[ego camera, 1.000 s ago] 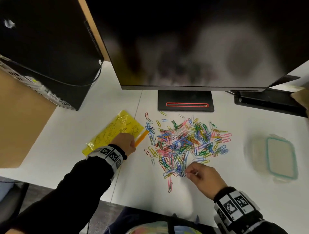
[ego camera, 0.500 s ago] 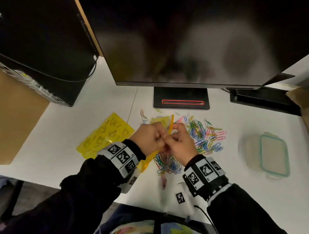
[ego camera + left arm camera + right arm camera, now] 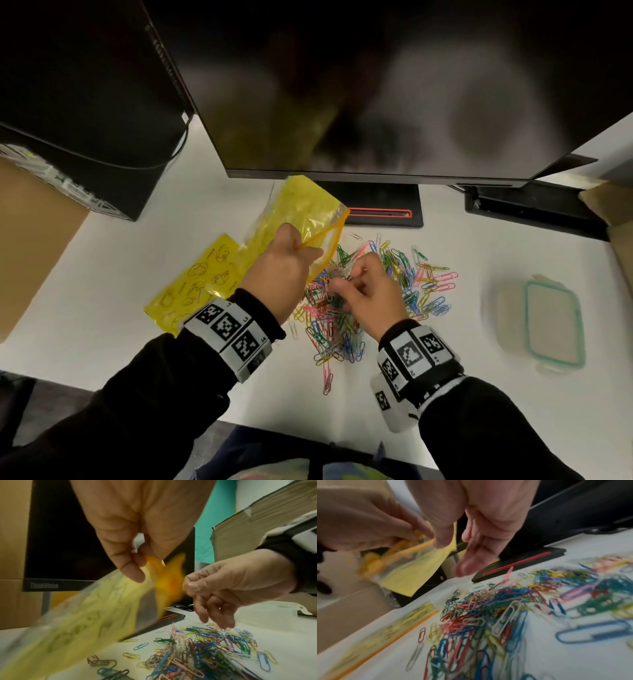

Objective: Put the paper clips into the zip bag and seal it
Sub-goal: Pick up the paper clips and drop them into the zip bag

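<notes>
A yellow zip bag with an orange zip strip hangs in the air in front of the monitor. My left hand pinches it at the strip, and its mouth gapes toward the right. In the left wrist view the bag is blurred below my fingers. Several coloured paper clips lie heaped on the white desk. My right hand hovers just over the pile with relaxed fingers, and I see nothing held in them.
A second yellow printed bag lies flat at the left of the pile. The monitor and its stand are close behind. A lidded clear container sits at the right, a cardboard box and a computer tower at the left.
Half a second ago both hands met at the bag's mouth. My right hand has since let go and dropped to the clips, while my left hand lifted the bag toward the monitor.
</notes>
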`<move>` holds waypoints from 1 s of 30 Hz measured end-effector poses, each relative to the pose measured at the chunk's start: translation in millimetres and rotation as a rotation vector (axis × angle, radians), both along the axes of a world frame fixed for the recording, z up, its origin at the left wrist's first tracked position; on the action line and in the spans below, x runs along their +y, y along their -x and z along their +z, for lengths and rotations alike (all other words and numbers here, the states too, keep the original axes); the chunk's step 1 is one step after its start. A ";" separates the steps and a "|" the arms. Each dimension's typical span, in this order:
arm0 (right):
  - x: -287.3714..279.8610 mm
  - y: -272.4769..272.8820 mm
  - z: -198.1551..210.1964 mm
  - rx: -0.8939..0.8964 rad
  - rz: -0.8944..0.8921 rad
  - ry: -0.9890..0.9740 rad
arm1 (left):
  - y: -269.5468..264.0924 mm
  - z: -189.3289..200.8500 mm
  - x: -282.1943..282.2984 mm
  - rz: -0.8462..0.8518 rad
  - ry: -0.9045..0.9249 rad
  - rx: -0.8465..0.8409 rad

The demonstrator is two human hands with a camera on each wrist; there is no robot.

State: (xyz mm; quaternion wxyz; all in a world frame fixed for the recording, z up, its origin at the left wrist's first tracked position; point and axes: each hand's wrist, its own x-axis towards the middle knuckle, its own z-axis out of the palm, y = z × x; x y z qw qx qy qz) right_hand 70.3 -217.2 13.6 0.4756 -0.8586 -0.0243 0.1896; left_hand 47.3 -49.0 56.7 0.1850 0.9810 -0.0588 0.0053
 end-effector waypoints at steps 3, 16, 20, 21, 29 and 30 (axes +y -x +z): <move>-9.7 -0.4 -12.1 -0.049 0.216 0.375 | -3.6 -4.7 5.3 -0.007 -0.033 0.111; -13.4 -2.1 -37.6 -0.217 0.443 0.609 | -9.7 -14.6 4.3 0.061 -0.025 0.212; -26.8 -7.8 -31.4 -0.257 0.168 0.462 | -15.2 -7.8 2.8 0.003 -0.101 0.283; -31.5 -10.0 -28.6 -0.227 0.088 0.418 | -17.1 -6.9 1.7 -0.022 -0.127 0.299; -43.4 -11.1 37.5 0.155 -0.327 -0.499 | -20.6 -0.1 -23.5 -0.002 -0.020 0.441; -41.3 -11.1 49.1 0.189 -0.318 -0.655 | -21.5 0.1 -27.3 0.002 -0.022 0.451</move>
